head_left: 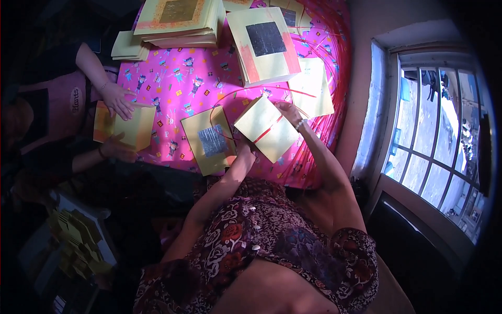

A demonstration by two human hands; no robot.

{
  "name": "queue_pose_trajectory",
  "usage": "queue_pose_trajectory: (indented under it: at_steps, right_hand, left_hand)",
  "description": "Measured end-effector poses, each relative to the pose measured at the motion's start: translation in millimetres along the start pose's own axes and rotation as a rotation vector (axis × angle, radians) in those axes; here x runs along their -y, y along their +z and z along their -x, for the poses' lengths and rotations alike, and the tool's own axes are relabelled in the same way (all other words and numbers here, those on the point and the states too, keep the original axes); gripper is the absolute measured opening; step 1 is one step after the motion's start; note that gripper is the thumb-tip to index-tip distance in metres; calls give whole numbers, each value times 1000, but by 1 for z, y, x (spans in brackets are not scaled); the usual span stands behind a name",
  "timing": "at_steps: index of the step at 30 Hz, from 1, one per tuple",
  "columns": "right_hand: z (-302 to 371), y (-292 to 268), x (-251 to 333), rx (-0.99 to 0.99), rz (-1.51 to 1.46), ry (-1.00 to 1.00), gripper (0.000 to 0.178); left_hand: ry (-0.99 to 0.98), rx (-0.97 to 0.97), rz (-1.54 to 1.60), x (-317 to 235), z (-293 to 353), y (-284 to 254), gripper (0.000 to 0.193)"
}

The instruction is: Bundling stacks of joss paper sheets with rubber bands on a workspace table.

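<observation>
In front of me a thick stack of pale yellow paper [266,125] lies turned at an angle, with a thin red strip [269,129] running across its top. My left hand [246,150] is closed at the stack's lower left edge, where a loose loop of the strip comes in; its fingertips are partly hidden. At the upper right edge my right hand [288,112] grips the stack, fingers bent, close to where the strip passes over the side. Beside my left hand lies a yellow sheet or flat pack [191,128] with a dark silvery square.
Pink patterned cloth [172,110] covers the table. Taller yellow stacks [238,31] stand at the back, with another yellow pack [319,86] at right. Many red strips [340,63] hang along the right edge. At left a co-worker's hands [117,102] rest on a yellow bundle [141,125]. A barred window [439,131] is right.
</observation>
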State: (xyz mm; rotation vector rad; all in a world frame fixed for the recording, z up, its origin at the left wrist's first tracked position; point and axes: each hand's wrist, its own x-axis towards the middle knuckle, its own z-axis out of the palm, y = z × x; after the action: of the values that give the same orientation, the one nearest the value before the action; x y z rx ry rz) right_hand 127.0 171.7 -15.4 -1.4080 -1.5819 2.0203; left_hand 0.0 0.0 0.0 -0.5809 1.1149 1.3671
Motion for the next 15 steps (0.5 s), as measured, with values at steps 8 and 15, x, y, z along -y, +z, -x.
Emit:
queue_pose_trajectory:
  at_steps: [8,15]
  right_hand:
    - [-8,-16,-35,-12,-298,-18,19]
    - [25,3,7,-44,-230,-87,16]
  left_hand:
    - [-195,110,134,-2,1,21,47]
    - [20,198,34,-8,-6,4,45]
